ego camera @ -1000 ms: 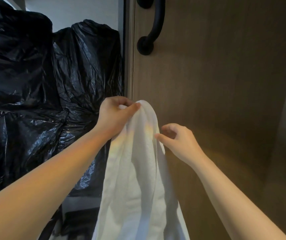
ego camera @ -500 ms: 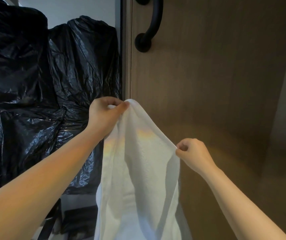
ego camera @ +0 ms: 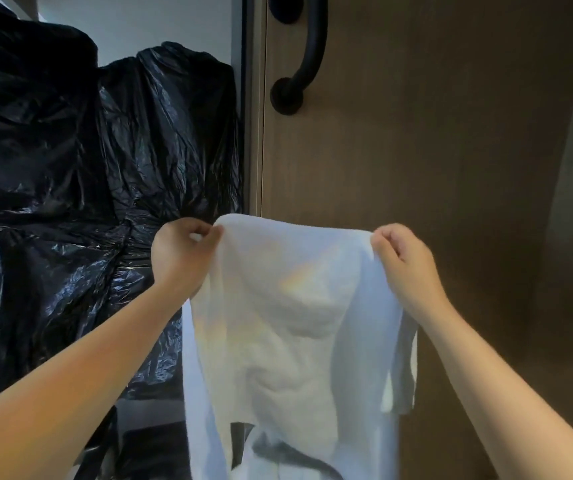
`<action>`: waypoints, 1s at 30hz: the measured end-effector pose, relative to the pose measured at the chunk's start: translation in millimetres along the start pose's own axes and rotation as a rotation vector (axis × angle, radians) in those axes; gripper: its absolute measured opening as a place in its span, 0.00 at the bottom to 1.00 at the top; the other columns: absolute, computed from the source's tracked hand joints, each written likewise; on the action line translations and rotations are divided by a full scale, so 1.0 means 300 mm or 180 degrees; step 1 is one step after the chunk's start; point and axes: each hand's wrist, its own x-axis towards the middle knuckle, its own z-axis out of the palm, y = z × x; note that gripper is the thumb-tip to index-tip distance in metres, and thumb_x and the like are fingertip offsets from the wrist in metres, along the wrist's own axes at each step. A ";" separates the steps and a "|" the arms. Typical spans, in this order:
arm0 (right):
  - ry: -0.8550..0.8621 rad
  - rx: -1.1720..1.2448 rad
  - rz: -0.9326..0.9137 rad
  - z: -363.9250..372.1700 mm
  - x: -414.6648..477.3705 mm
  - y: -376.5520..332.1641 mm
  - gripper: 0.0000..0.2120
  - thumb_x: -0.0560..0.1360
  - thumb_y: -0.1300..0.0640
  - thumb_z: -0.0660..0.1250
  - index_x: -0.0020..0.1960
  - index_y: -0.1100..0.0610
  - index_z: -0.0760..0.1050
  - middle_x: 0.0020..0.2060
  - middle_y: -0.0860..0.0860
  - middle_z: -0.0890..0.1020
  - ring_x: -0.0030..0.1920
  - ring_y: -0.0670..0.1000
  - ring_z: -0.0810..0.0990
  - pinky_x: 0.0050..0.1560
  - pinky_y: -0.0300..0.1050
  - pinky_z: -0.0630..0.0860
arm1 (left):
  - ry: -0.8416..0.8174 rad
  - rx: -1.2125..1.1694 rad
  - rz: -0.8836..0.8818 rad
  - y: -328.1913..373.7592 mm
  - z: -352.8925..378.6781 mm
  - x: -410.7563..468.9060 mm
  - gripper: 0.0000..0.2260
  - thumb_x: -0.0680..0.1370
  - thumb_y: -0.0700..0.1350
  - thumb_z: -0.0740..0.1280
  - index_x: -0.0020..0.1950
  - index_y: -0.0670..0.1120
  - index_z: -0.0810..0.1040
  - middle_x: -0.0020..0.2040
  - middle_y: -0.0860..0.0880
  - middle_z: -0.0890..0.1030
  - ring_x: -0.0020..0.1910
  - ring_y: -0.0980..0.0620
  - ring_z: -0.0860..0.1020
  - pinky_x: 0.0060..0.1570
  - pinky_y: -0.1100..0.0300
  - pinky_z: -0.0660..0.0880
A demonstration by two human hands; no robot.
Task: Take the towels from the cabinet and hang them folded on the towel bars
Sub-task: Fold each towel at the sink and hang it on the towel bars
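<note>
Plainly, both hands held the white towel (ego camera: 288,323) up in front of the wooden door (ego camera: 434,133). The left hand (ego camera: 183,254) pinched the towel's upper left corner between thumb and curled fingers, at the door's left edge and below the door's black handle (ego camera: 307,53). The right hand (ego camera: 404,261) gripped the upper right corner with its fingers curled round the cloth, further across the door's face and at about the same height as the left hand.

Between the two hands the towel's top edge ran nearly level and fairly taut. The rest of the cloth hung down over the lower part of the door, with soft creases across its middle. A narrower flap of the towel hung below the right hand and ended partway down the door. Low on the door, dark gaps showed between the hanging layers; what lay behind them could not be made out.

The handle was curved, and its round lower mount sat close to the door's left edge. Left of the door, past its pale edge strip (ego camera: 248,98), crumpled shiny black plastic bags (ego camera: 87,168) were piled high, and a pale wall (ego camera: 160,19) showed above them. Both bare forearms reached up toward the door from the lower corners.
</note>
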 end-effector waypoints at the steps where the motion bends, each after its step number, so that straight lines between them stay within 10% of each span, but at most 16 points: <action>1: -0.0074 -0.0094 -0.0175 -0.013 0.022 -0.026 0.08 0.79 0.59 0.61 0.42 0.53 0.74 0.36 0.45 0.77 0.37 0.39 0.74 0.34 0.29 0.67 | -0.0014 0.0041 0.0022 -0.006 0.000 -0.005 0.06 0.75 0.52 0.70 0.39 0.54 0.80 0.38 0.56 0.80 0.35 0.60 0.75 0.30 0.65 0.65; 9: -0.1031 -0.0605 -0.0739 0.015 0.018 -0.100 0.06 0.80 0.56 0.64 0.45 0.52 0.77 0.39 0.44 0.80 0.42 0.44 0.79 0.45 0.50 0.78 | -0.0675 -0.0436 0.0738 0.076 0.009 -0.109 0.05 0.73 0.52 0.74 0.45 0.53 0.83 0.39 0.59 0.82 0.42 0.70 0.76 0.40 0.78 0.67; 14: -0.1439 -0.0296 -0.0853 0.034 0.014 -0.129 0.06 0.80 0.55 0.65 0.45 0.50 0.78 0.38 0.43 0.81 0.43 0.44 0.80 0.45 0.42 0.77 | -0.1440 -0.0867 0.0547 0.091 0.051 -0.186 0.14 0.74 0.55 0.72 0.59 0.55 0.80 0.51 0.64 0.80 0.49 0.74 0.75 0.48 0.81 0.66; 18: -0.1551 -0.0052 -0.0954 0.041 0.012 -0.149 0.06 0.79 0.57 0.66 0.44 0.50 0.78 0.38 0.43 0.81 0.42 0.45 0.79 0.43 0.35 0.73 | -0.1872 -0.1464 0.0408 0.102 0.082 -0.232 0.15 0.77 0.52 0.70 0.63 0.54 0.79 0.56 0.60 0.82 0.58 0.64 0.78 0.60 0.63 0.72; 22: -0.1424 0.0081 -0.0914 0.034 0.008 -0.142 0.06 0.78 0.58 0.67 0.43 0.51 0.78 0.36 0.45 0.81 0.38 0.45 0.77 0.40 0.34 0.70 | -0.2322 -0.1721 0.0521 0.116 0.096 -0.260 0.06 0.79 0.48 0.67 0.52 0.51 0.84 0.46 0.55 0.85 0.46 0.61 0.81 0.48 0.67 0.75; 30: -0.1366 -0.0459 -0.0871 0.014 -0.034 -0.059 0.07 0.79 0.54 0.66 0.42 0.48 0.77 0.32 0.42 0.77 0.34 0.43 0.74 0.33 0.32 0.66 | -0.1450 -0.1599 0.0340 0.132 0.108 -0.233 0.09 0.75 0.49 0.72 0.36 0.49 0.82 0.31 0.59 0.77 0.32 0.65 0.73 0.35 0.74 0.68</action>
